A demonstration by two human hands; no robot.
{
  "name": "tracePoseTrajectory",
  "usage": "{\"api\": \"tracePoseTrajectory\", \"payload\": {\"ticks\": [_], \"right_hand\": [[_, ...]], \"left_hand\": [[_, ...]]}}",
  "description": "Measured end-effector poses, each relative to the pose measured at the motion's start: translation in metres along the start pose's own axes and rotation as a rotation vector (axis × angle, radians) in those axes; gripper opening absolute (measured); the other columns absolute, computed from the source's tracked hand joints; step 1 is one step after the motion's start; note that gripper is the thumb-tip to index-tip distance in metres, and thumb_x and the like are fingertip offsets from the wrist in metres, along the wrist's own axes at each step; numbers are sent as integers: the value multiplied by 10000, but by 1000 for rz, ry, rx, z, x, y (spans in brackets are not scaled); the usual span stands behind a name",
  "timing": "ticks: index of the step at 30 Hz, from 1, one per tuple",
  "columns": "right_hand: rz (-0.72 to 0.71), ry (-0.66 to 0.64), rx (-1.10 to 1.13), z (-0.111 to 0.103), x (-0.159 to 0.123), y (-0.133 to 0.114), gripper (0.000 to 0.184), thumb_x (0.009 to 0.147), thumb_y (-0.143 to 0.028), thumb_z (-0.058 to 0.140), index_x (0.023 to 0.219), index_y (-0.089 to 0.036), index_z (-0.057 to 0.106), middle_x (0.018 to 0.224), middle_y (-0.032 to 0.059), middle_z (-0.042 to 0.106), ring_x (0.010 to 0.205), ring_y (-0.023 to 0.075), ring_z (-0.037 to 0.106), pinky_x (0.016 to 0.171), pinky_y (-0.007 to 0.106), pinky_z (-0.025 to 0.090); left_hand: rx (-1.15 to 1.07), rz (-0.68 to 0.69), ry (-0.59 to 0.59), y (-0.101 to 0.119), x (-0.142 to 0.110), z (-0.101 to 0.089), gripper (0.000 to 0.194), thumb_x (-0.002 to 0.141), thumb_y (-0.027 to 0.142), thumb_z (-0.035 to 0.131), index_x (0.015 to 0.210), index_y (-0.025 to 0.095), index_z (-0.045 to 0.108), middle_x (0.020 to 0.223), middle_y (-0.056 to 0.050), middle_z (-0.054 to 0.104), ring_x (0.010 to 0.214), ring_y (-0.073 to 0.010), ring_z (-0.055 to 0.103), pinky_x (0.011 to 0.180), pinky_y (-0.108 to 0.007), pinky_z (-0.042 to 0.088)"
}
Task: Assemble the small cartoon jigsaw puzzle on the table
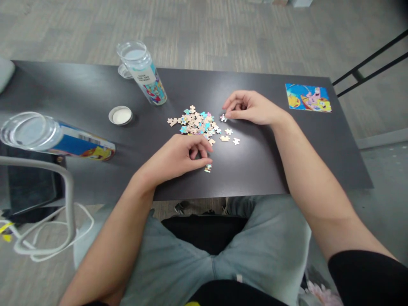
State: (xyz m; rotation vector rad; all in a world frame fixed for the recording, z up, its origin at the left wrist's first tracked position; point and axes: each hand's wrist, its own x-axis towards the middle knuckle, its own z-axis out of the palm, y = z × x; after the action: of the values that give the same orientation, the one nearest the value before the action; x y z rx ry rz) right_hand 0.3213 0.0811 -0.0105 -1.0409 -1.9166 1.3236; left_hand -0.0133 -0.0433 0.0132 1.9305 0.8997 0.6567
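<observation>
A loose heap of jigsaw pieces (pixel 197 123), some blue and many plain tan, lies mid-table. My left hand (pixel 185 155) is at the near side of the heap, fingers curled, with a small light puzzle piece (pixel 208 168) at its thumb tip. Over to the right of the heap, my right hand (pixel 250 108) has its thumb and fingertips closed in on another puzzle piece (pixel 223 118). Just below it several single pieces lie apart, among them a yellowish piece (pixel 225 138) and a pale piece (pixel 236 141).
A clear puzzle tube (pixel 149 83) stands behind the heap, and a second tube (pixel 86 142) stands at the left. A round lid (pixel 120 115) sits between them. The cartoon picture card (pixel 308 98) lies far right. A white tubular frame (pixel 68 204) and cables are at lower left.
</observation>
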Motion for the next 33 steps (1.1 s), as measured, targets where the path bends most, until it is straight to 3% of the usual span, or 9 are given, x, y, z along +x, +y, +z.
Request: {"api": "tracePoseTrajectory", "payload": {"ticks": [3, 6, 11, 15, 20, 28, 33], "right_hand": [[-2, 14, -57, 0, 0, -1, 552, 817, -692, 1186, 1059, -305, 875, 918, 31, 849, 835, 258, 697, 762, 430, 501], [0, 21, -109, 1, -1, -3, 536, 844, -722, 1167, 1043, -318, 875, 853, 1, 762, 797, 247, 622, 757, 430, 476], [-3, 56, -159, -1, -3, 0, 582, 859, -783, 1148, 1059, -302, 888, 853, 6, 703, 814, 245, 603, 774, 429, 475], [-42, 60, -237, -1, -5, -2, 625, 784, -811, 1194, 1028, -307, 917, 1032, 54, 754, 859, 255, 609, 802, 455, 508], [-4, 22, -282, -2, -6, -12, 594, 768, -853, 1194, 977, -354, 950, 1048, 74, 760, 938, 316, 641, 841, 501, 576], [-25, 39, -268, -10, -7, -7, 442, 971, -736, 1085, 1045, -312, 982, 1083, 82, 819, 913, 280, 657, 849, 466, 543], [-45, -29, -336, -12, -9, -15, 527, 808, -776, 1173, 1007, -338, 958, 1039, 53, 779, 880, 272, 623, 798, 453, 528]], "left_hand": [[196, 55, 167, -7, 7, -8, 158, 1001, 281, 994, 1126, 310, 903, 938, -18, 839, 784, -247, 728, 767, -398, 573], [408, 58, 293, -13, 17, -16, 268, 995, 239, 1006, 1240, 306, 922, 1171, -73, 857, 1004, -302, 796, 916, -434, 627], [476, 22, 255, -24, 22, -16, 385, 999, 260, 1039, 1367, 299, 934, 1393, -96, 832, 1108, -317, 805, 963, -448, 633], [457, 12, 272, -25, 24, -14, 252, 1033, 221, 1002, 1268, 295, 948, 1318, -85, 846, 956, -281, 781, 938, -455, 619], [416, 20, 325, -20, 27, -16, 133, 1051, 193, 966, 1116, 301, 925, 1133, -66, 859, 887, -284, 762, 880, -463, 590], [352, 49, 413, -24, 24, -19, 116, 1064, 214, 939, 1154, 288, 934, 1032, -46, 888, 879, -266, 772, 875, -429, 622], [344, -12, 441, -16, 23, -18, 83, 1133, 247, 900, 1188, 303, 927, 1084, -26, 925, 905, -255, 825, 912, -424, 664]]}}
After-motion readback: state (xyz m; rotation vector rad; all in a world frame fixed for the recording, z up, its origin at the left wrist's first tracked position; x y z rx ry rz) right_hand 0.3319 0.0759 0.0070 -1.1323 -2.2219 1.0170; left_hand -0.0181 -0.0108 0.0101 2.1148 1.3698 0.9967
